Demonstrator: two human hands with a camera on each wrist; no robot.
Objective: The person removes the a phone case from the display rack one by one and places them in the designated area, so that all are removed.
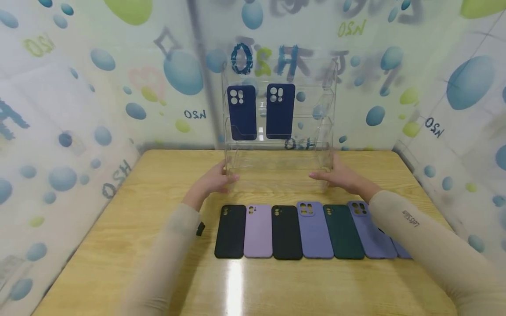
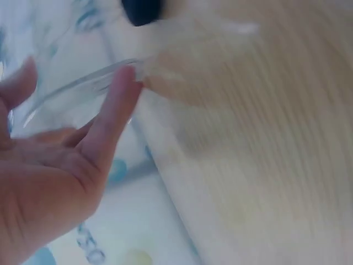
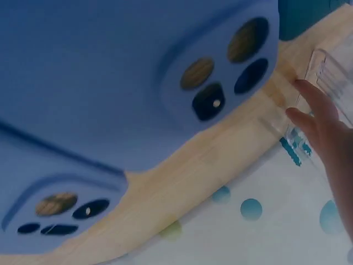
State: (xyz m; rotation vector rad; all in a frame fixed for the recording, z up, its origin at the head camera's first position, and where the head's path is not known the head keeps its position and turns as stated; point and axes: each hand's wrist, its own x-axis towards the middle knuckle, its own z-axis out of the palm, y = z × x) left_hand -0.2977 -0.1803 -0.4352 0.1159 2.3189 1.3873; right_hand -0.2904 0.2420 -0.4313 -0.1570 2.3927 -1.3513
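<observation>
A clear plastic tiered rack stands at the back of the table, holding two dark blue phone cases, one on the left and one beside it. My left hand grips the rack's lower left side; in the left wrist view its fingers meet the clear edge. At the lower right side, my right hand holds the rack, thumb in front. The right wrist view shows thumb and finger at the rack's edge, with periwinkle cases large in the foreground.
In front of the rack lies a row of phone cases: black, lilac, black, periwinkle, dark green and more periwinkle, partly under my right sleeve. Patterned curtains surround the wooden table.
</observation>
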